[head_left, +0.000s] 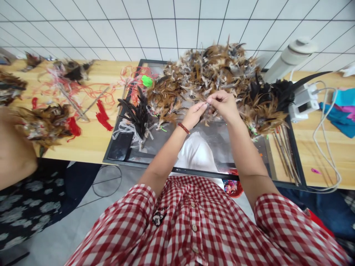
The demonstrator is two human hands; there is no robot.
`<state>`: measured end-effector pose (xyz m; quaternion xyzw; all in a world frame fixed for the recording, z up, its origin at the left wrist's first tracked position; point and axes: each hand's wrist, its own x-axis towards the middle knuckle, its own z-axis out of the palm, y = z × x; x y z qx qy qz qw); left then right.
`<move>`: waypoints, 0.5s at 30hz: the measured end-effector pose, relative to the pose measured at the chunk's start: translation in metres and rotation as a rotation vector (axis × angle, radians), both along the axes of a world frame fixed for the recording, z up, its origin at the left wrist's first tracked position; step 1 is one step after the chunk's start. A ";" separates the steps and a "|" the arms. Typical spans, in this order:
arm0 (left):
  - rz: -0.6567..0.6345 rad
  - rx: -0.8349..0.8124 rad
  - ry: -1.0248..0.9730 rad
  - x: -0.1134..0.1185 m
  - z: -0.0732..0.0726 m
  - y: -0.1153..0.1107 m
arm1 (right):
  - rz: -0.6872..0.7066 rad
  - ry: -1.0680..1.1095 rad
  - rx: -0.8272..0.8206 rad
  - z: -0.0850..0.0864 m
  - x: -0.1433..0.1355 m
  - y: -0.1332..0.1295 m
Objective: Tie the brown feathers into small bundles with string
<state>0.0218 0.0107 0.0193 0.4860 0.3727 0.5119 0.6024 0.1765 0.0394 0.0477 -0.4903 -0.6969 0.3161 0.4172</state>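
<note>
My left hand (194,113), with a red bead bracelet (183,128) on its wrist, is closed in a pinch. Its fingertips meet those of my right hand (224,105), which is pinched too. Between and just below them shows what looks like a small grey-brown feather (210,111), mostly covered by the fingers. Both hands hover at the near side of a large heap of brown feathers (210,70). This heap lies on a dark-framed glass panel (205,142). Black feathers (138,114) with whitish strips at their base lie left of my hands.
A phone (118,149) lies on the panel's left corner, thin sticks (287,155) at its right. Behind stand a pale bottle (290,59) and white chargers (303,103) with a cable. Red strands (91,88) and feather bunches (47,123) cover the left table, near another person's arm (15,147).
</note>
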 end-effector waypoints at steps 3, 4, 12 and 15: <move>-0.006 -0.045 0.007 0.001 -0.002 0.000 | -0.041 0.070 -0.037 -0.006 -0.006 0.000; 0.012 -0.071 -0.003 0.002 -0.002 0.000 | -0.041 0.074 -0.047 -0.008 -0.008 0.000; 0.266 -0.255 -0.221 -0.001 -0.013 0.012 | 0.090 -0.219 -0.093 0.009 0.005 -0.007; 0.289 -0.274 -0.250 -0.004 -0.016 0.014 | 0.272 -0.488 -0.190 0.022 0.016 -0.013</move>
